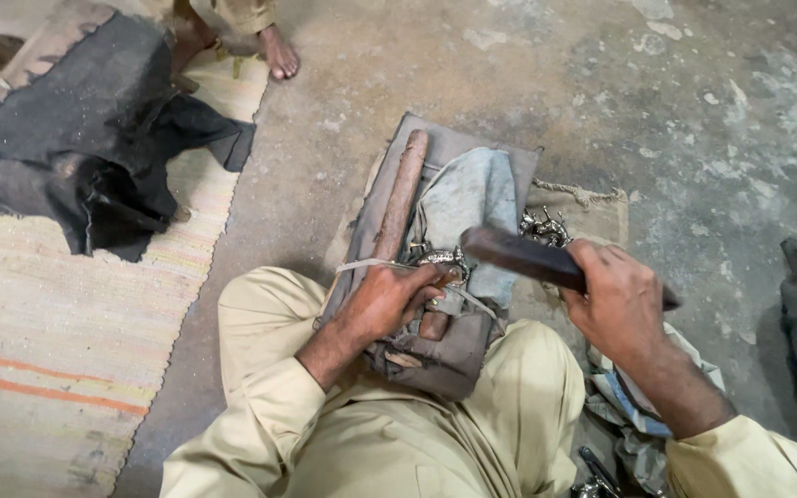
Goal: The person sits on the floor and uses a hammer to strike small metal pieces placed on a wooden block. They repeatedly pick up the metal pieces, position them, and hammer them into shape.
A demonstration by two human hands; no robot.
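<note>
- From my remote seat, the left hand (385,300) sits at frame centre, its grip curled tight around a small silvery metal piece (443,259) that it presses down onto a wooden rod (402,192).
- The fingers (422,293) of that hand wrap over the piece and a pale strap (362,266) that crosses the rod; I cannot tell how much of the piece lies under the palm.
- The right hand (618,300), right of centre, has its grip closed full round the handle of a dark flat-faced mallet (526,256), which is held raised, its head pointing toward the silvery piece and just beside it, not touching.
- One wooden rod runs from centre toward the upper middle, lying on a grey-brown cloth pad (455,146) across the person's lap and the floor.
- One blue-grey cloth (469,194) lies folded on the pad, right of the rod.
- One small heap of silvery metal pieces (544,227) lies just beyond the mallet; too tangled for me to count.
- One dark leather sheet (85,138) lies in the upper left, on a striped woven mat (39,350).
- One bare foot (279,53) of another person shows at the top edge.
- The concrete floor (694,120) fills the upper right.
</note>
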